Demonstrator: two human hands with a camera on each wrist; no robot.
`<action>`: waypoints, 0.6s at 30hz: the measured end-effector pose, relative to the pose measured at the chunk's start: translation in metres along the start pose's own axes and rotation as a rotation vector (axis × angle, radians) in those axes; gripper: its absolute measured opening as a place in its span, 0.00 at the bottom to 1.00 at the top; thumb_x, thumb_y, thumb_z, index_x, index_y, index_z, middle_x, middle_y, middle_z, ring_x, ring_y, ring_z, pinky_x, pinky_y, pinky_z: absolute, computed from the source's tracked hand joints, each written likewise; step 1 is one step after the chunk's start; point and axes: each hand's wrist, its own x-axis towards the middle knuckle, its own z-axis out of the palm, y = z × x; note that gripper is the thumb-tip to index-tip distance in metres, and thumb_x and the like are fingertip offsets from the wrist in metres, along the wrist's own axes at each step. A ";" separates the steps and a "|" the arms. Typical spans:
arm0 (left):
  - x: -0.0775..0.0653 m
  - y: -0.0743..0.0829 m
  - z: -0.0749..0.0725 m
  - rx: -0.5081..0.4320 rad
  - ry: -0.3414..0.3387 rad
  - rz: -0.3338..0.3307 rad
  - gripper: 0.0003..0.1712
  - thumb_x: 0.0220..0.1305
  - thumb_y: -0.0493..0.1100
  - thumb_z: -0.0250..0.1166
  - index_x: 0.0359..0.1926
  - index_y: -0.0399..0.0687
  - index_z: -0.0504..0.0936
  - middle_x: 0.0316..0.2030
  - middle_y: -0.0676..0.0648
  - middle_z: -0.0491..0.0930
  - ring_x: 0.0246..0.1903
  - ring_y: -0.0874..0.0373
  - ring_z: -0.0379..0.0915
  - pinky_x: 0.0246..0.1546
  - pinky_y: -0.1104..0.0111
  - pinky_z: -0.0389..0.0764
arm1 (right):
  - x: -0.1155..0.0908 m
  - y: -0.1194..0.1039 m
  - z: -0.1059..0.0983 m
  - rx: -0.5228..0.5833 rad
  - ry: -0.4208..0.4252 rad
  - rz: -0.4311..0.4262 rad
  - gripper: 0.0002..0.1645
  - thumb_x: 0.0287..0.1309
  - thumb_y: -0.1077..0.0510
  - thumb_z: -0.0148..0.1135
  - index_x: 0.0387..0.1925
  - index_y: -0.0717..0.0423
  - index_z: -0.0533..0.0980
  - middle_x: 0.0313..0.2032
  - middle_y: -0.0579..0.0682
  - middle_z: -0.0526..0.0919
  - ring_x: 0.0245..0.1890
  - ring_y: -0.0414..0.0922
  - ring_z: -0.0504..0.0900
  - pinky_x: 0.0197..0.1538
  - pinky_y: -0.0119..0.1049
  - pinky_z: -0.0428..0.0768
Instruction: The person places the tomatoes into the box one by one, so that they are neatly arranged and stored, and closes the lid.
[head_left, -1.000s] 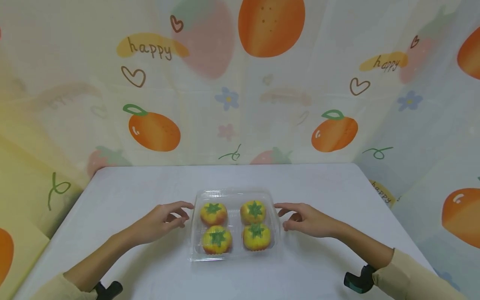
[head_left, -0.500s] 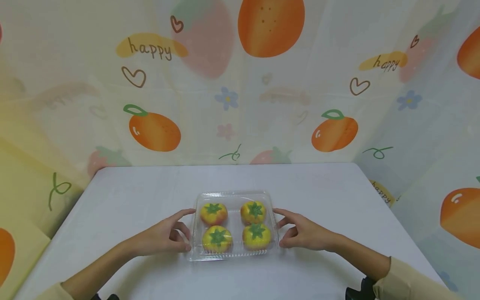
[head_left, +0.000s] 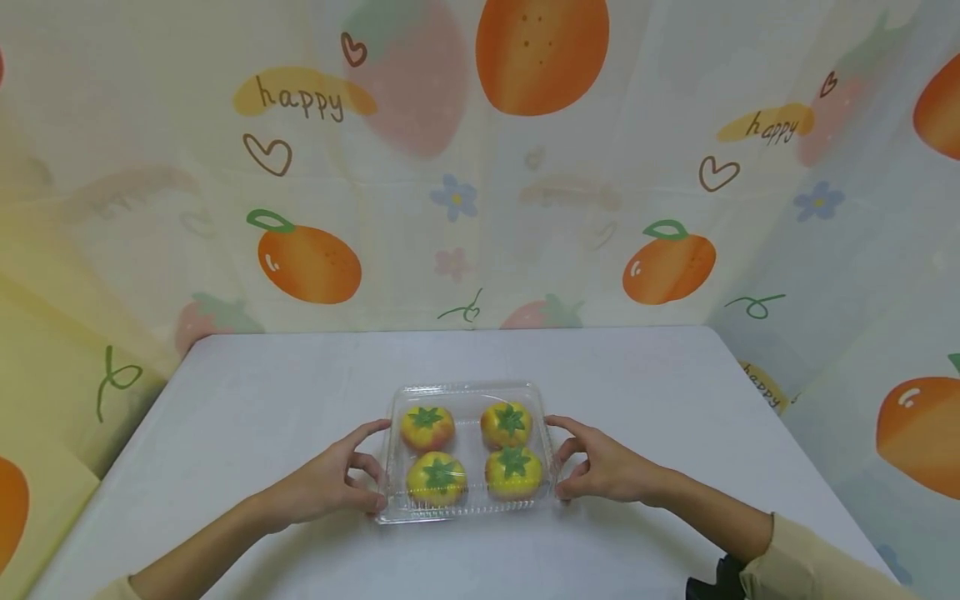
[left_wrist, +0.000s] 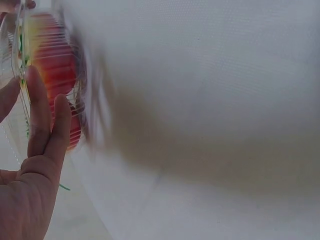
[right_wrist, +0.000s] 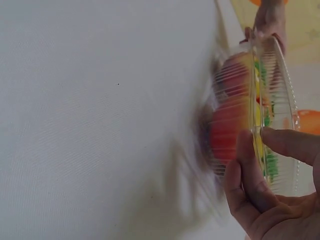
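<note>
A clear plastic clamshell box [head_left: 468, 433] sits on the white table in the head view, its lid down over several yellow-and-red persimmon-like pieces [head_left: 427, 427] with green leafy tops. My left hand [head_left: 330, 483] pinches the box's left rim, thumb near the front corner and index fingertip further back. On the opposite side, my right hand [head_left: 607, 467] pinches the right rim the same way. The left wrist view has my left fingers [left_wrist: 60, 120] against the ribbed side wall. Thumb and fingers [right_wrist: 245, 150] meet at the lid seam in the right wrist view.
A white cloth-covered table [head_left: 315, 367] surrounds the box. Behind and at both sides hangs a curtain [head_left: 525, 250] printed with oranges, hearts and the word "happy". A black wrist device [head_left: 720, 579] shows at my right sleeve.
Both hands have come in against the box's sides, their thumbs dropping toward the front corners; a second ago the fingers hovered beside it. The box has stayed nearly in place.
</note>
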 end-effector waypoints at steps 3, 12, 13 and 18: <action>0.000 0.000 0.000 -0.003 -0.004 0.007 0.60 0.56 0.34 0.73 0.78 0.44 0.41 0.39 0.39 0.77 0.31 0.43 0.83 0.39 0.60 0.85 | 0.001 0.000 0.000 0.015 -0.006 0.001 0.57 0.54 0.66 0.70 0.77 0.60 0.46 0.43 0.57 0.76 0.33 0.53 0.87 0.41 0.35 0.81; 0.000 -0.003 0.002 -0.029 -0.005 0.015 0.60 0.56 0.32 0.72 0.78 0.44 0.40 0.40 0.38 0.76 0.31 0.44 0.83 0.39 0.62 0.85 | 0.005 0.000 0.001 0.064 -0.045 0.010 0.57 0.55 0.68 0.68 0.76 0.58 0.43 0.40 0.57 0.74 0.33 0.55 0.88 0.42 0.36 0.82; 0.000 -0.004 0.002 -0.032 -0.003 0.017 0.60 0.57 0.32 0.72 0.78 0.44 0.40 0.40 0.38 0.76 0.31 0.45 0.83 0.39 0.62 0.85 | 0.006 -0.001 0.001 0.059 -0.049 0.016 0.57 0.55 0.68 0.68 0.76 0.57 0.43 0.40 0.57 0.73 0.33 0.55 0.88 0.41 0.36 0.82; -0.002 -0.008 0.006 -0.023 0.020 0.025 0.60 0.57 0.31 0.71 0.78 0.45 0.39 0.43 0.36 0.76 0.33 0.47 0.84 0.38 0.65 0.84 | 0.009 -0.004 0.004 0.026 -0.058 0.038 0.56 0.56 0.69 0.66 0.76 0.53 0.43 0.39 0.57 0.73 0.31 0.55 0.87 0.39 0.35 0.81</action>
